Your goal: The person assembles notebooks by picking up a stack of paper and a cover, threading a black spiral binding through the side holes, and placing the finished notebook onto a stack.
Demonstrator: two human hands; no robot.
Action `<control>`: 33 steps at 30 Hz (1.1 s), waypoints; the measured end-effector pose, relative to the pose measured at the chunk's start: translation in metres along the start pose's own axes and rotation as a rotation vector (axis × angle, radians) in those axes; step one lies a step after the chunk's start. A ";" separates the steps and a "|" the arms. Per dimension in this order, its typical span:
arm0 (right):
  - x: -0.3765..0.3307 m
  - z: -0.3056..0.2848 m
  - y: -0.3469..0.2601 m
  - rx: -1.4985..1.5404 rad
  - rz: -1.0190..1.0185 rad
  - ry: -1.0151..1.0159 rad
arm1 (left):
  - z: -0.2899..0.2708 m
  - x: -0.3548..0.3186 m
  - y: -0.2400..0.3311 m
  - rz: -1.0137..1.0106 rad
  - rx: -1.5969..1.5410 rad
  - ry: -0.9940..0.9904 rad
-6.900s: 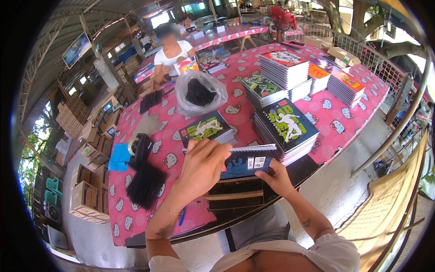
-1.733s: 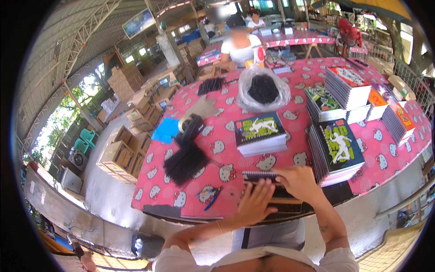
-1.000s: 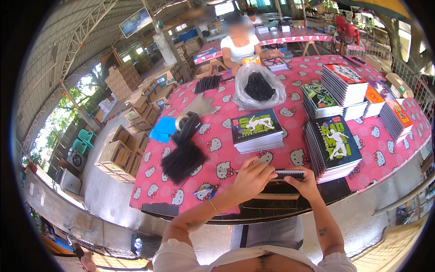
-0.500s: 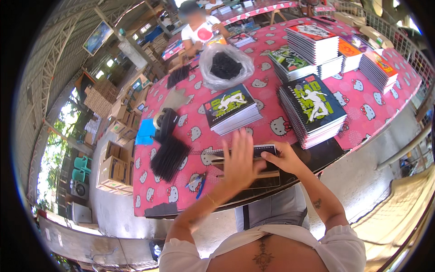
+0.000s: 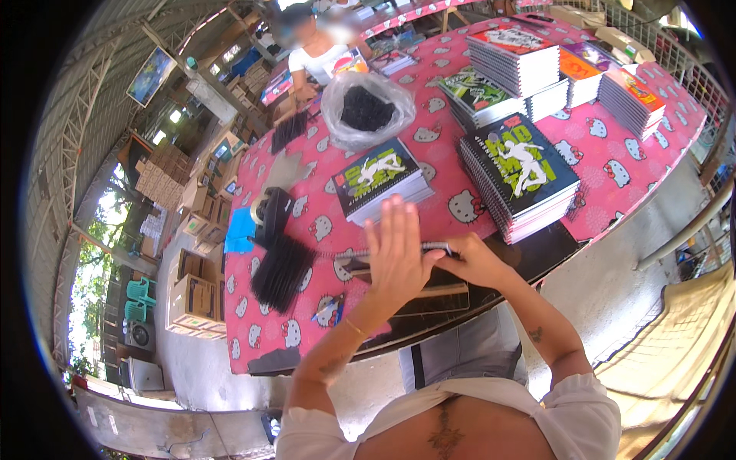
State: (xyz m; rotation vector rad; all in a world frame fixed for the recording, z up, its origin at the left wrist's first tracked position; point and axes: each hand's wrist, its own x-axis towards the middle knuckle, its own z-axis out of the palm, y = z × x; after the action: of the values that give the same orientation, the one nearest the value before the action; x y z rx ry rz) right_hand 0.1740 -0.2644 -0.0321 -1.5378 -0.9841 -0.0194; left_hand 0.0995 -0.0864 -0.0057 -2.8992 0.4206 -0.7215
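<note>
- Two bare hands meet over a spiral-bound notebook (image 5: 436,248) at the near side of a pink patterned tabletop (image 5: 441,172), the notebook mostly hidden from view.
- Fingers straight and unclenched, the left hand (image 5: 397,257) lies across the spine, its back to the camera; how firmly it presses cannot be told.
- Thumb on the near side, the right hand (image 5: 477,259) grips the notebook's right end, its other fingers largely out of sight.
- Running left to right before the wearer, the spine marks the line of the work; the left hand's fingers point away from the body, crossing it nearly square.
- Out past the left hand, the nearer of the two, a thin coil (image 5: 337,254) juts leftward in line with the spine, its tip close to a bundle of black coils (image 5: 282,272); whether they touch is unclear.
- Just beyond the left fingertips sits a short stack of dark-covered notebooks (image 5: 381,180); a taller stack (image 5: 523,165) stands beyond the right hand, farther right.
- Pink cloth shows between the two stacks and around the coil, while the tabletop's dark near edge curves close below the hands.
</note>
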 end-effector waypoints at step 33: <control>0.038 -0.041 -0.035 -0.079 -0.022 -0.272 | -0.038 0.010 -0.017 0.011 -0.548 0.042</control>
State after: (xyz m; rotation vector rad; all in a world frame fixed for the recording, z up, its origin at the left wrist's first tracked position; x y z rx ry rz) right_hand 0.1992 -0.2812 0.0264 -1.6298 -1.2268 0.1399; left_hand 0.0939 -0.0757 0.0351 -3.3828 0.7424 -0.7660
